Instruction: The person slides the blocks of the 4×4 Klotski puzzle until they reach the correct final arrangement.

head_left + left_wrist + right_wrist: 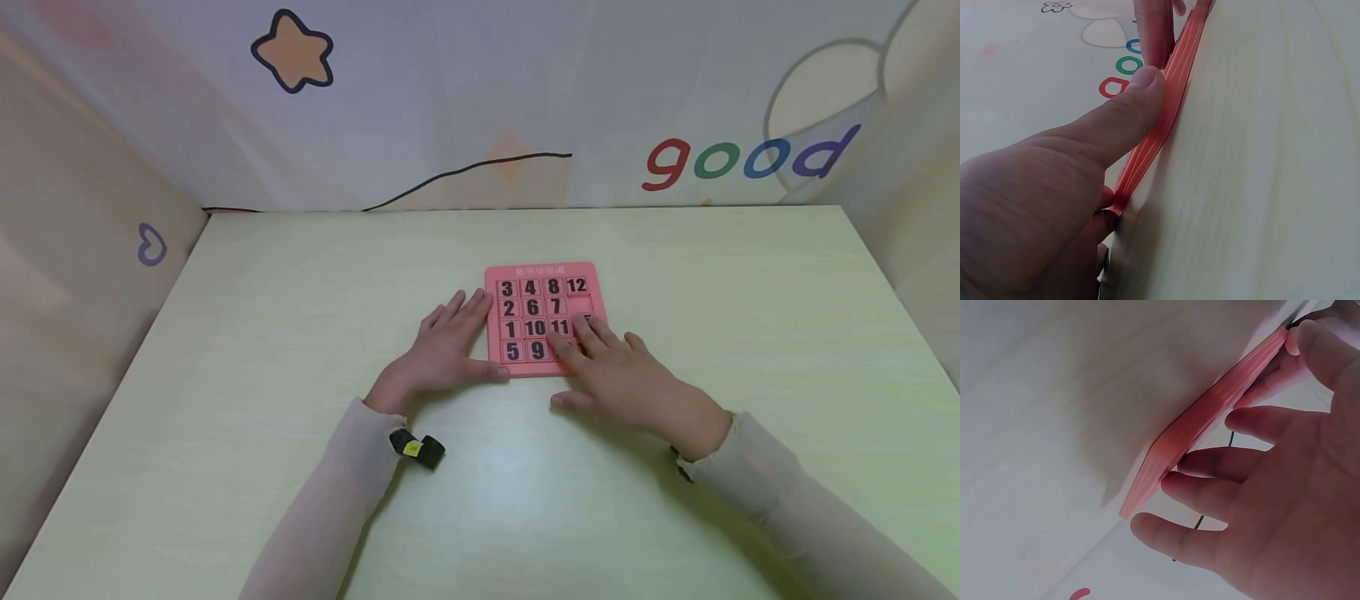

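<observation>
A pink number slide puzzle (533, 317) lies flat on the table, its black-numbered tiles facing up. A gap (579, 306) shows at the right end of its second row. My left hand (442, 346) holds the frame at its left side, the thumb on the lower-left corner. Over the lower-right tiles lies my right hand (630, 387), fingers stretched out and tips touching the tiles, thumb off the frame. That hand hides some tiles. In the right wrist view the puzzle's pink edge (1191, 425) runs beside the spread fingers.
The pale green table (225, 350) surrounds the puzzle. A printed cloth wall (450, 100) rises along the table's back edge, and more cloth stands at both sides. Black straps (417, 449) sit on the wrists over light sleeves.
</observation>
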`<action>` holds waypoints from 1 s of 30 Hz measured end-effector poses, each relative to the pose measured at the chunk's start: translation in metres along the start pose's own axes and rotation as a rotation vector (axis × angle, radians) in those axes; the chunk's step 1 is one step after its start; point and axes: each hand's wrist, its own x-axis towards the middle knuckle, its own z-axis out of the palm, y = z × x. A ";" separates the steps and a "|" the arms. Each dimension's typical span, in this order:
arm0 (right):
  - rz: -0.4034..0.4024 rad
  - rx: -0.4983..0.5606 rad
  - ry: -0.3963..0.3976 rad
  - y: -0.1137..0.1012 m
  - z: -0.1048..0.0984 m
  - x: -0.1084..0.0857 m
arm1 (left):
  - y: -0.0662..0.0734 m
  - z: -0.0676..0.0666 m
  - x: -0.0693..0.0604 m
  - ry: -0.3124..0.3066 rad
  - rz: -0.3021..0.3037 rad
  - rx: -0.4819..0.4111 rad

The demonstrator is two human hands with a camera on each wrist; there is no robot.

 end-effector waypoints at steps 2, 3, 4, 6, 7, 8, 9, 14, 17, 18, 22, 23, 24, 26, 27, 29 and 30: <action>-0.003 -0.001 -0.001 -0.002 0.000 -0.002 | 0.000 0.000 0.000 -0.001 -0.001 0.002; -0.004 -0.001 -0.001 -0.003 0.000 -0.002 | 0.000 -0.001 0.000 -0.001 -0.001 0.002; -0.007 -0.003 -0.001 -0.004 0.000 -0.003 | 0.000 -0.001 0.000 0.000 0.000 0.002; -0.013 -0.013 0.003 -0.005 0.000 -0.005 | 0.000 -0.001 0.000 0.000 0.000 0.000; -0.014 -0.016 0.004 -0.005 -0.001 -0.006 | 0.000 -0.001 0.000 0.000 0.000 0.001; -0.017 -0.019 0.005 -0.006 -0.001 -0.007 | 0.000 -0.002 0.001 -0.001 -0.001 -0.001; -0.020 -0.023 0.007 -0.006 -0.001 -0.008 | 0.000 -0.002 0.001 0.000 -0.001 -0.003; -0.025 -0.018 0.002 -0.006 -0.002 -0.009 | 0.000 -0.002 0.000 -0.005 -0.005 -0.012; -0.014 -0.002 -0.007 -0.005 -0.005 -0.008 | 0.001 -0.002 0.000 -0.005 -0.004 -0.018; -0.010 0.001 -0.008 -0.005 -0.005 -0.006 | 0.001 -0.002 0.000 -0.005 -0.005 -0.020; 0.007 0.004 -0.001 0.000 -0.007 0.002 | 0.000 -0.002 -0.001 -0.003 -0.006 -0.026; 0.011 0.005 0.000 0.002 -0.007 0.004 | 0.000 -0.001 0.000 -0.002 -0.006 -0.028; 0.014 0.005 0.001 0.004 -0.007 0.007 | 0.000 -0.001 0.000 -0.001 -0.003 -0.025; 0.020 0.011 0.004 0.008 -0.008 0.012 | -0.001 -0.001 0.000 -0.001 0.001 -0.022; 0.024 0.011 0.004 0.010 -0.009 0.015 | -0.001 -0.001 0.000 -0.001 0.004 -0.021; 0.034 0.014 0.006 0.013 -0.011 0.021 | -0.002 -0.001 0.001 -0.001 0.007 -0.019; 0.038 0.014 0.005 0.015 -0.012 0.024 | -0.002 -0.001 0.001 -0.001 0.008 -0.018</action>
